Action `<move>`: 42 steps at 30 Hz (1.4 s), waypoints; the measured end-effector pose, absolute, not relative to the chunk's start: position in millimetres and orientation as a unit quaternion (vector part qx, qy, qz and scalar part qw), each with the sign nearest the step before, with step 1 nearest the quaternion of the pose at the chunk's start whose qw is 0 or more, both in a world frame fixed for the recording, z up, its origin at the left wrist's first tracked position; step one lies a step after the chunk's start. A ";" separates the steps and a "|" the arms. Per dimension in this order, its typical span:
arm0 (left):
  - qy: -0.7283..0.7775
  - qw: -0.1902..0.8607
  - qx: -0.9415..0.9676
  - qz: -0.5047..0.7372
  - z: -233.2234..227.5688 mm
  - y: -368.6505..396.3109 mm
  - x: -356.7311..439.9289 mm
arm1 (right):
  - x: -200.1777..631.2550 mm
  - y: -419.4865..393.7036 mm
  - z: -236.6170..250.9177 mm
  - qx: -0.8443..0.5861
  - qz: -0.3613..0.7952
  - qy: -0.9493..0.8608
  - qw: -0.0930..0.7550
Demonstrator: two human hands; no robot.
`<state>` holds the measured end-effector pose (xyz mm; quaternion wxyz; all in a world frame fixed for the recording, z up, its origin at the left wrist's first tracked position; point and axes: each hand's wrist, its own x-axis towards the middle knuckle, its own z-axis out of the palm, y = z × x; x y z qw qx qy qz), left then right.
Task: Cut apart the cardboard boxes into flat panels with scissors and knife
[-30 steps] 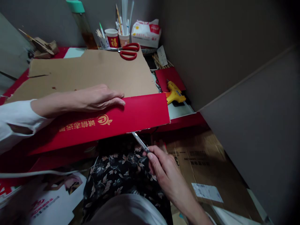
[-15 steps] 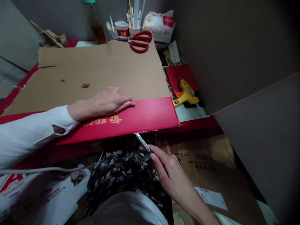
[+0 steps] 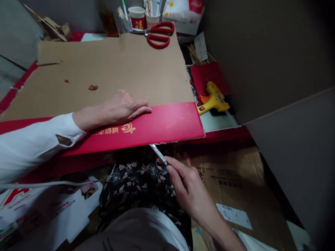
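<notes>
My left hand (image 3: 124, 106) lies flat, palm down, across the brown cardboard sheet (image 3: 110, 66) and the red strip (image 3: 172, 122) along its near side. The strip carries gold lettering, partly covered by my left forearm. My right hand (image 3: 187, 184) is closed around a box cutter (image 3: 158, 154). Its metal blade slants up to the left and meets the strip's front edge, where the cut edge looks ragged. The blade's tip is hidden at or under that edge. Red-handled scissors (image 3: 160, 35) rest at the sheet's far right corner.
A yellow glue gun (image 3: 215, 99) lies right of the cardboard, near a red card (image 3: 209, 78). Paper cups (image 3: 137, 19), a bottle (image 3: 108, 22) and a white pack (image 3: 183, 15) stand behind. A cardboard box (image 3: 230, 181) is below right; a pale cable (image 3: 49, 183) crosses below left.
The camera has tilted slightly down, so the tabletop things appear higher in view. Both hands keep nearly the same places on the cardboard and at its edge.
</notes>
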<state>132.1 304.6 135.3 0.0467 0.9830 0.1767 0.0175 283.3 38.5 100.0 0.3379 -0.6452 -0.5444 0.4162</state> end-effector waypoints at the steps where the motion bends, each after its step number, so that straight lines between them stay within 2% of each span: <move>1: 0.173 0.052 0.983 0.025 134.6 305.1 131.8 | 281.9 39.1 99.6 -0.644 0.418 -0.540 0.345; 7: 0.159 0.034 0.986 0.025 132.2 306.5 130.4 | 271.8 36.0 100.5 -0.616 0.450 -0.528 0.374; 14: 0.156 -0.023 0.987 0.028 130.5 307.9 130.8 | 267.1 34.4 97.7 -0.625 0.421 -0.531 0.388; 19: 0.164 -0.031 0.986 0.003 132.1 306.7 129.9 | 265.6 31.3 95.6 -0.641 0.398 -0.528 0.391; 28: 0.163 -0.027 0.986 0.029 126.7 309.3 131.6 | 260.0 33.2 84.9 -0.641 0.350 -0.553 0.401; 36: 0.183 -0.039 0.982 0.030 121.9 312.6 131.0 | 268.4 48.2 90.7 -0.666 0.327 -0.577 0.343; 42: 0.179 -0.046 0.982 0.039 121.7 313.3 131.4 | 263.0 55.1 73.9 -0.632 0.393 -0.516 0.425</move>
